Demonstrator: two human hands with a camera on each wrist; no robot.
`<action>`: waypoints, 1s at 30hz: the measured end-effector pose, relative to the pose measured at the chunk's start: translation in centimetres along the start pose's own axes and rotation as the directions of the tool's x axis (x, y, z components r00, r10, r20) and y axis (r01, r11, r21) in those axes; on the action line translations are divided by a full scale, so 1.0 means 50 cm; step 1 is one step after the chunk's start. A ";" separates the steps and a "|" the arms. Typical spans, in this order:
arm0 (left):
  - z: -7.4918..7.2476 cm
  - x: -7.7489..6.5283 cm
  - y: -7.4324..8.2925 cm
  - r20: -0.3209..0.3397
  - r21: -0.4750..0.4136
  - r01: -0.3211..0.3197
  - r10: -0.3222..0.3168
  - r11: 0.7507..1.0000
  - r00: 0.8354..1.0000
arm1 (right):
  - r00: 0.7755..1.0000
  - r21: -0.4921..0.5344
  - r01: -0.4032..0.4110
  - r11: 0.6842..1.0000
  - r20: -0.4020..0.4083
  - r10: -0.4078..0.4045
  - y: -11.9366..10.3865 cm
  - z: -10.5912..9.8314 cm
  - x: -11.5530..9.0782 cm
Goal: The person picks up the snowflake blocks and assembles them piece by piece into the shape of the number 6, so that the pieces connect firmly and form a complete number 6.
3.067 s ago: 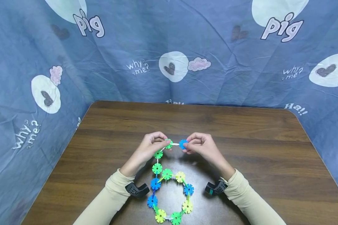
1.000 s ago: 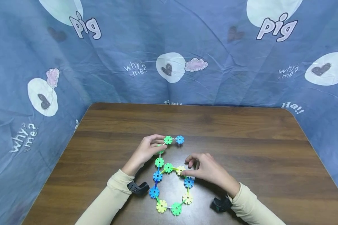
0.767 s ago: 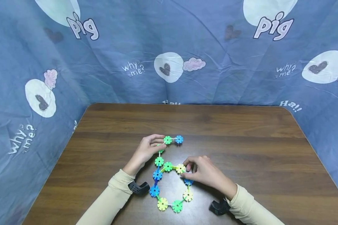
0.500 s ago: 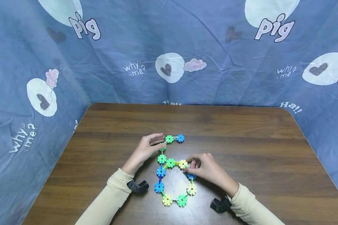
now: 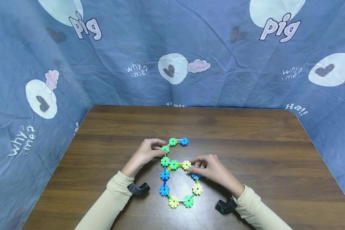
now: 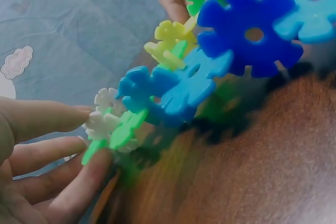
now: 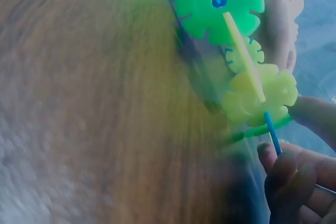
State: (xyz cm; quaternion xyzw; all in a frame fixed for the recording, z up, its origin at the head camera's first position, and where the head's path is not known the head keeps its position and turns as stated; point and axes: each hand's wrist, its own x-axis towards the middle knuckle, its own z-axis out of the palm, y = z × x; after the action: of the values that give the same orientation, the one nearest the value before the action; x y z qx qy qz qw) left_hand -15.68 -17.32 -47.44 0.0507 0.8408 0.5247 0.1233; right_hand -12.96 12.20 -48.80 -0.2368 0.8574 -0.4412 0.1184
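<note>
Slotted plastic snowflake discs in green, blue and yellow are linked into a figure like a 6, with a round loop and a hooked tail. My left hand [image 5: 145, 152] pinches a green snowflake disc [image 5: 165, 149] on the tail, thumb and fingertips at its edges. Beyond it the tail runs to a blue disc [image 5: 184, 141]. My right hand [image 5: 212, 167] pinches the loop at its upper right, fingertips at a yellow disc [image 5: 186, 164]. It partly covers the blue disc [image 5: 196, 176] beside that. White connecting discs [image 6: 107, 119] show edge-on near the left fingertips in the left wrist view.
The figure is on a brown wooden table [image 5: 247, 137]. A blue printed cloth [image 5: 118, 38] hangs behind and at the left. Black wrist cameras [image 5: 139, 189] are strapped at both wrists.
My right hand has left the blue end disc and come down to the loop. My left hand has shifted one disc down the tail. The loop has moved farther from me and slightly right.
</note>
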 end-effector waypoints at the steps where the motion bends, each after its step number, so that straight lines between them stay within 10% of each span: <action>1: 0.001 0.000 0.001 -0.001 0.000 -0.005 0.005 1.000 1.000 | 1.000 0.009 0.001 1.000 0.005 -0.001 0.002 -0.001 0.001; 30: 0.028 0.004 -0.004 -0.054 -0.060 -0.029 0.026 0.998 0.998 | 0.982 0.208 -0.127 0.970 0.163 0.094 0.023 -0.021 0.001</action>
State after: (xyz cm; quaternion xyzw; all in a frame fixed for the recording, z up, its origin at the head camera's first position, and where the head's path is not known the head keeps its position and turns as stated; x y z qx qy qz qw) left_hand -15.48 -16.15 -48.24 0.0447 0.8265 0.5530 0.0953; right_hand -13.78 13.47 -49.13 -0.2071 0.8044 -0.5056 0.2331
